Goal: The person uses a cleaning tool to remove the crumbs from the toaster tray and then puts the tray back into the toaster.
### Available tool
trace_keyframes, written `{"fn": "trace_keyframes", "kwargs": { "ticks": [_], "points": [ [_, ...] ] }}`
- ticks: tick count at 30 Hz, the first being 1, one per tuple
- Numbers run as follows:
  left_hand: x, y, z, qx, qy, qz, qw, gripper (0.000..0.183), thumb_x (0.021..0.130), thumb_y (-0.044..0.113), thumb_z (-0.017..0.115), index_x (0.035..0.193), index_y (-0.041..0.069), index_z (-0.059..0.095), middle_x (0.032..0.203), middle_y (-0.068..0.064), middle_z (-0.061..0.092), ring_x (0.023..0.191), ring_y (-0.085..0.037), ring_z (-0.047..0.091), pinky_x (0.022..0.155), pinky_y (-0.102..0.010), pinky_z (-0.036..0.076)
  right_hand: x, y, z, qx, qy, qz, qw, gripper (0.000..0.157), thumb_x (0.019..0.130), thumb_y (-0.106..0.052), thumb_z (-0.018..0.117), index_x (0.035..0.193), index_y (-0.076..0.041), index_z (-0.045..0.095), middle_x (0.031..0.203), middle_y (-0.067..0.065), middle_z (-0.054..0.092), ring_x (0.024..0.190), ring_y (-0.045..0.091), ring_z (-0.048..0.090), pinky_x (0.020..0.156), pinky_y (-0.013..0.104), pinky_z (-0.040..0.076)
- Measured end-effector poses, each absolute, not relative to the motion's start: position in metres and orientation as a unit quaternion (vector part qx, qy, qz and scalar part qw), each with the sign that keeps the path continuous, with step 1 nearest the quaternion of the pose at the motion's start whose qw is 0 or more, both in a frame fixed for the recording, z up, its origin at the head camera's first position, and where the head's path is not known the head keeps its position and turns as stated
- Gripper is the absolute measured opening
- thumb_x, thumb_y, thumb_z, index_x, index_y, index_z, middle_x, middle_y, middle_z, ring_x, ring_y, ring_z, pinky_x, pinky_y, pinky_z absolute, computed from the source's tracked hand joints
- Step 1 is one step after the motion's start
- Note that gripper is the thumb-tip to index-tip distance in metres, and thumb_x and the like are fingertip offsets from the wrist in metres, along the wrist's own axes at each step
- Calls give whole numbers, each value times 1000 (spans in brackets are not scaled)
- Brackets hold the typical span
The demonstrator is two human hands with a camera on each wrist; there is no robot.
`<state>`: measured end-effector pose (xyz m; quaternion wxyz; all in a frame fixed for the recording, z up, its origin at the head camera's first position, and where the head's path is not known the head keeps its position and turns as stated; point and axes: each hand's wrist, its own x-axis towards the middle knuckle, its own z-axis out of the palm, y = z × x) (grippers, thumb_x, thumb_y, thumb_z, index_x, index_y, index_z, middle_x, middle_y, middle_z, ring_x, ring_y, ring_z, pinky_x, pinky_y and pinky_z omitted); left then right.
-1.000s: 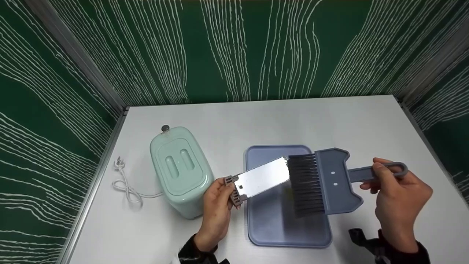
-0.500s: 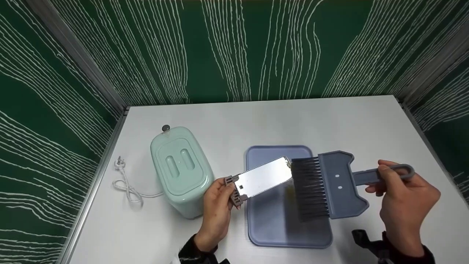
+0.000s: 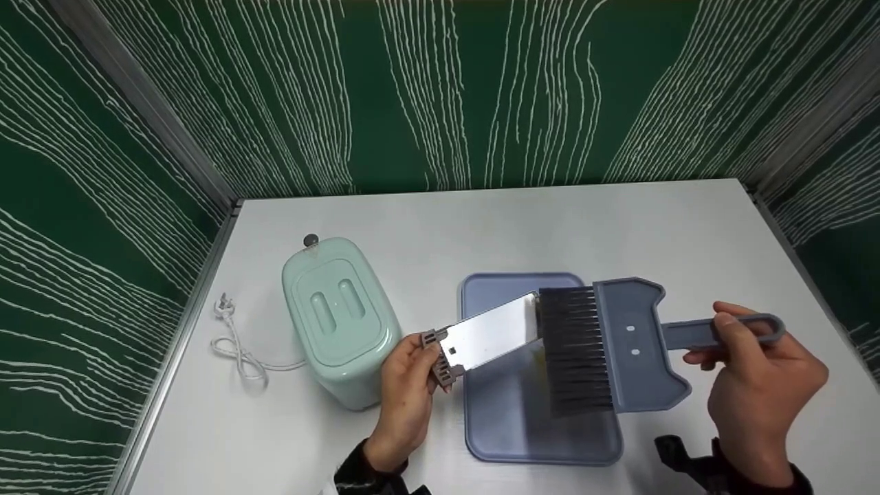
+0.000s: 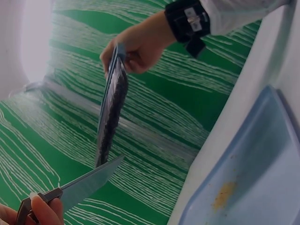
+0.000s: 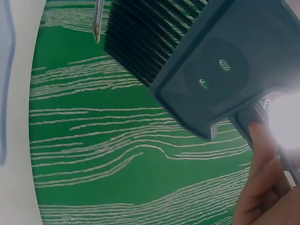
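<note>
In the head view my left hand (image 3: 405,392) pinches the grey slotted end of a shiny metal crumb tray (image 3: 493,331), which juts out over a blue-grey serving tray (image 3: 495,430). Opposite it, my right hand (image 3: 760,385) grips the handle of a wide blue-grey brush (image 3: 639,347). The dark bristles (image 3: 574,354) cover the far end of the crumb tray. From the left wrist view, the bristle tips meet the crumb tray (image 4: 91,185) near its outer end. Yellowish crumbs (image 4: 225,194) lie on the serving tray below.
A mint-green toaster (image 3: 340,313) with a lid on stands just left of my left hand. Its white cord (image 3: 240,357) and plug lie on the table (image 3: 385,227) further left. Green panels (image 3: 474,96) with white streaks enclose the back and sides.
The brush has drawn off to the right, then come back left, with its bristles again over the crumb tray's end. My left hand and the crumb tray have stayed in place.
</note>
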<state>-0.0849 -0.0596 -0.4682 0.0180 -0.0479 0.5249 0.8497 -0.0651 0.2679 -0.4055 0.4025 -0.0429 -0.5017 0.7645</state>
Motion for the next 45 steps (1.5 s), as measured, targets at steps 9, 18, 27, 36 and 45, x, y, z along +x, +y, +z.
{"fn": "trace_keyframes", "kwargs": {
  "ticks": [9,18,27,36,45],
  "points": [
    [-84,-60,-469,-38,526,850,17,17,103,-1,51,116,-12,55,97,-16,68,71,-15,62,55,-22,49,-68,243,-418,-61,-581,751,307,16,99,6,65,108,19,69,82,18,74,50,21,67,48,24,48],
    [-84,-59,-468,-38,521,853,20,17,103,-1,50,115,-13,54,102,-19,68,75,-17,63,55,-23,50,-67,218,-425,-65,-634,738,222,18,102,0,64,109,15,71,96,18,75,56,23,69,50,26,51],
    [-83,-59,-468,-40,523,851,24,18,103,-2,50,115,-14,54,101,-19,68,74,-17,63,54,-24,49,-66,209,-433,-37,-668,707,230,15,101,4,64,108,13,73,102,13,77,56,20,70,50,23,51],
    [-83,-59,-469,-36,529,847,24,15,102,-2,51,113,-12,56,96,-16,69,69,-15,62,53,-23,49,-70,216,-437,14,-674,687,270,14,98,11,64,107,19,70,87,12,78,54,15,69,50,19,48],
    [-84,-59,-469,-45,524,850,27,14,102,-3,50,112,-11,55,94,-14,68,68,-14,60,53,-22,49,-72,227,-434,7,-683,672,286,14,98,11,63,106,21,69,82,11,77,53,14,68,51,21,46]
  ]
}}
